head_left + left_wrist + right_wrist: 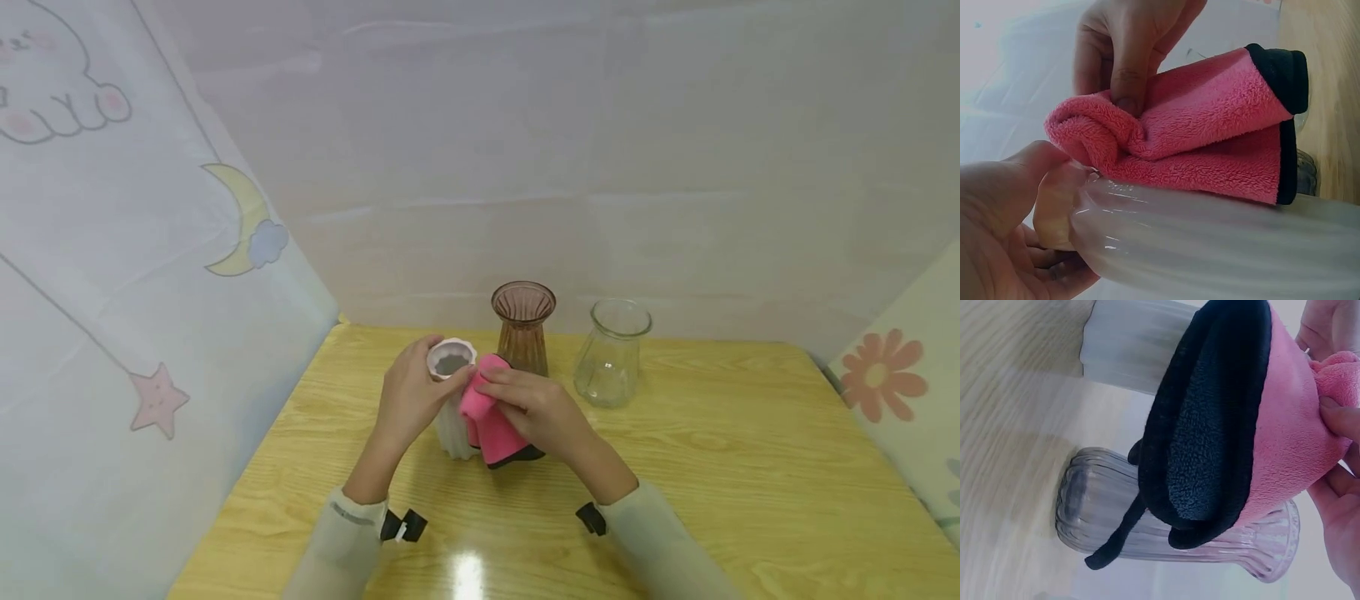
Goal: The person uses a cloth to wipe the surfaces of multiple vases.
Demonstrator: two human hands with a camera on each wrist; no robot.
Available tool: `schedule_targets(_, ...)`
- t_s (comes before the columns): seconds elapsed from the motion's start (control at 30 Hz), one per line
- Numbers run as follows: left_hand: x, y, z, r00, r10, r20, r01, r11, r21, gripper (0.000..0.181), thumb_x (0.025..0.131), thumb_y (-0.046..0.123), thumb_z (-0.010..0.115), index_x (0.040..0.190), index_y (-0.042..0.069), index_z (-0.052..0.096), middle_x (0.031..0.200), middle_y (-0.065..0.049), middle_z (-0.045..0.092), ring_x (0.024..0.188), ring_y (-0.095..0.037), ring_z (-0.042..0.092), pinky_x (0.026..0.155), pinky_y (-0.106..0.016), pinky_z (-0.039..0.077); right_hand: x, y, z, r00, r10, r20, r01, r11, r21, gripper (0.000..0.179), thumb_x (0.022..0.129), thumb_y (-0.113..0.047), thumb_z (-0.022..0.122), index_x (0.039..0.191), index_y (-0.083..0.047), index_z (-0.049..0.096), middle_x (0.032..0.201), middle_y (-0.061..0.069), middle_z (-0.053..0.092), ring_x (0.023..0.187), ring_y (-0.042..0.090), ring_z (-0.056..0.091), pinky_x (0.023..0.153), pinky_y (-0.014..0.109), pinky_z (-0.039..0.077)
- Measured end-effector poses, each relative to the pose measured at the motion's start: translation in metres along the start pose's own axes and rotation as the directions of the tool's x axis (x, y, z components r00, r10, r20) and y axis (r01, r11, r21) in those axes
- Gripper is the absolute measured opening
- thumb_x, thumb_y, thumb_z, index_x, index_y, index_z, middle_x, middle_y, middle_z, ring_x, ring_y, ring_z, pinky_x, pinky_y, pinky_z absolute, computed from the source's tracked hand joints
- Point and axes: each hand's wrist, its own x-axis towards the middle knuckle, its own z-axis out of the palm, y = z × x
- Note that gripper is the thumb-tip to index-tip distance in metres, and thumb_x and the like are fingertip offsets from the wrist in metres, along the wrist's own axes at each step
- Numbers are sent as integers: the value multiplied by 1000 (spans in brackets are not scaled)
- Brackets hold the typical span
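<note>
A white ribbed vase with a wavy rim stands upright on the table. My left hand grips it around the neck, thumb on the near side and fingers behind. In my right hand is a pink cloth with dark edging, pinched between thumb and fingers. Its bunched upper part lies against the vase rim in the left wrist view, and the rest drapes down along the vase's side. The right wrist view shows the cloth's dark grey underside hanging open.
Behind the cloth stands a brownish-pink fluted glass vase. To its right is a clear glass vase. The wooden table meets a pale wall sheet at the back.
</note>
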Motion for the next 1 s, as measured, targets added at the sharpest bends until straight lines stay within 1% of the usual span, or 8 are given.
schedule_targets(0.13, 0, 1, -1, 1000, 11, 20, -11, 1000, -2, 69, 85, 45, 80, 135, 3, 59, 114, -11, 68, 93, -24, 64, 80, -43, 53, -2, 1, 3, 1000, 20, 8, -20, 999, 25, 35, 79, 3, 82, 112, -4, 78, 116, 13, 74, 110, 26, 71, 91, 36, 57)
schedule_targets(0.3, 0, 2, -2, 999, 4, 37, -5, 1000, 2, 71, 83, 47, 80, 136, 4, 60, 112, -10, 70, 85, -21, 66, 75, -39, 54, -7, -1, 6, 998, 63, -2, -63, 996, 65, 33, 80, 6, 80, 111, -5, 79, 115, 13, 74, 109, 27, 71, 90, 36, 57)
schedule_targets(0.5, 0, -1, -4, 999, 24, 45, -25, 1000, 3, 73, 81, 51, 81, 136, 7, 61, 114, -10, 71, 92, -23, 66, 76, -40, 54, -17, -3, 14, 996, 84, -27, -81, 994, 75, 33, 78, 8, 81, 108, -5, 79, 114, 14, 74, 106, 28, 71, 87, 37, 58)
schedule_targets(0.67, 2, -7, -4, 996, 42, 80, -40, 999, -29, 70, 81, 47, 83, 137, 10, 62, 115, -8, 71, 90, -21, 66, 72, -36, 55, -31, -5, 22, 996, 80, -26, -79, 996, 51, 34, 76, 6, 82, 107, -7, 80, 111, 13, 75, 104, 26, 73, 86, 37, 59)
schedule_targets(0.83, 8, -17, -6, 985, 94, 141, -86, 994, -64, 67, 81, 43, 84, 137, 12, 62, 117, -6, 71, 91, -21, 67, 71, -34, 56, -40, -7, 28, 998, 70, -5, -70, 997, 29, 31, 76, 3, 83, 105, -7, 81, 108, 12, 76, 102, 24, 74, 85, 36, 59)
schedule_targets(1.0, 18, -26, -11, 965, 135, 225, -112, 987, -115, 67, 83, 41, 83, 139, 12, 61, 114, -5, 70, 88, -19, 63, 70, -32, 55, -46, -11, 33, 993, 108, 48, -108, 994, 15, 27, 79, 1, 83, 104, -8, 81, 107, 9, 77, 101, 21, 74, 84, 35, 59)
